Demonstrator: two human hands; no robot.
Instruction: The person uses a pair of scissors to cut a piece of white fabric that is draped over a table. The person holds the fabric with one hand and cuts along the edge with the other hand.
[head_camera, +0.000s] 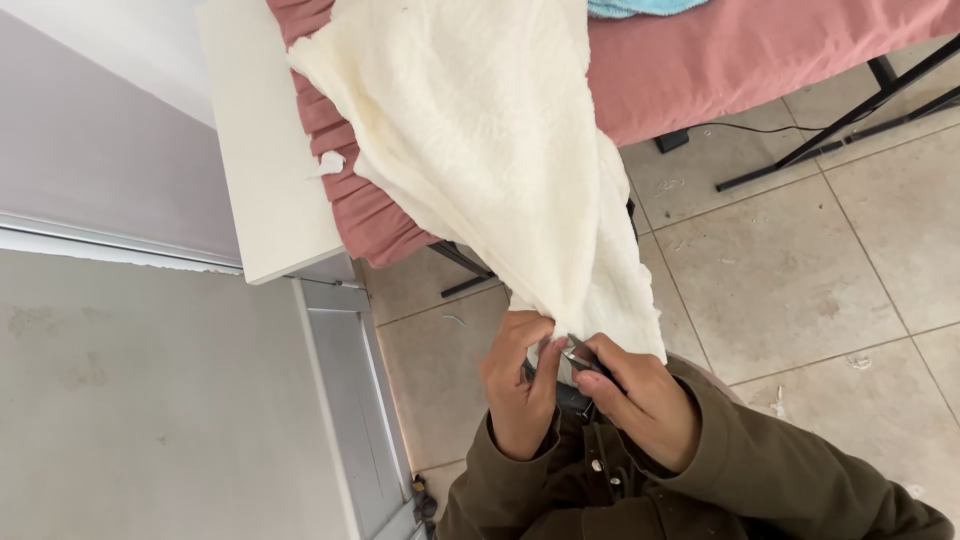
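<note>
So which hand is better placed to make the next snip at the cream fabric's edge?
Probably the right hand: it appears to hold a small metal tool, likely snips, at the cream fabric edge. The left hand only pinches the fabric.

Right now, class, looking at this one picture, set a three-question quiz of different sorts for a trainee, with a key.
1. True or false: the cream fleecy cloth hangs from the pink-covered table down to the hands.
2. Which hand grips the small metal tool at the cloth's lower edge? A) left hand B) right hand C) neither
3. Fill in: the floor is covered with pale ____.

Key:
1. True.
2. B; the left hand pinches the cloth's edge beside it.
3. Tiles.
</note>
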